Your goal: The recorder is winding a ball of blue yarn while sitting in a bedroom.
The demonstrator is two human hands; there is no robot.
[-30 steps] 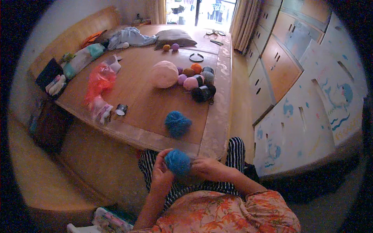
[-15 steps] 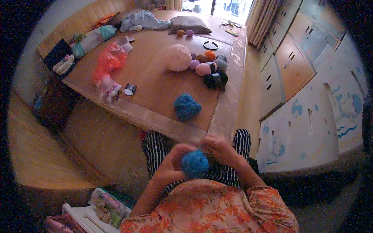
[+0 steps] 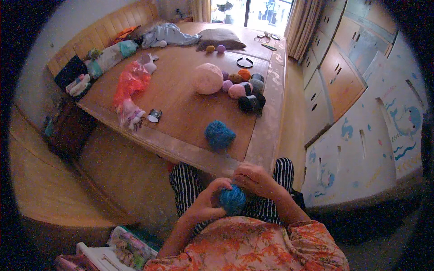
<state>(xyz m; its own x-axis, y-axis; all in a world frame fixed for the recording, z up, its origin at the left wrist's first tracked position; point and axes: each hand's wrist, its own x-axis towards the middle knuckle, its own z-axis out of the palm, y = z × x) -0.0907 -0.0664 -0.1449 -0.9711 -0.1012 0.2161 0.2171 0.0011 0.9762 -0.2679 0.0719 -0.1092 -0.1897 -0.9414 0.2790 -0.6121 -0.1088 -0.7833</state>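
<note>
A round ball of blue yarn [image 3: 233, 199] sits in front of me above my lap. My left hand [image 3: 209, 202] is curled around its left side, thumb and fingers gripping it. Just above and to the right of the ball, my right hand [image 3: 254, 179] has its fingers pressed together; whatever they pinch is too small to make out. Ahead, close to the near end of the bed, lies a looser blue yarn skein [image 3: 219, 134].
On the bed [image 3: 176, 97] are a big pale pink ball [image 3: 208, 79], several smaller yarn balls, black yarn [image 3: 250, 104], a black headband [image 3: 244, 62], a red plastic bag [image 3: 132, 83] and a pillow [image 3: 220, 39]. Cabinets [image 3: 342, 74] line the right side. A white bin [image 3: 97, 257] stands lower left.
The ball has tipped and shifted slightly right, and the fingers of my left hand now reach over its top. My right hand has moved slightly lower. The whole view has shifted a little.
</note>
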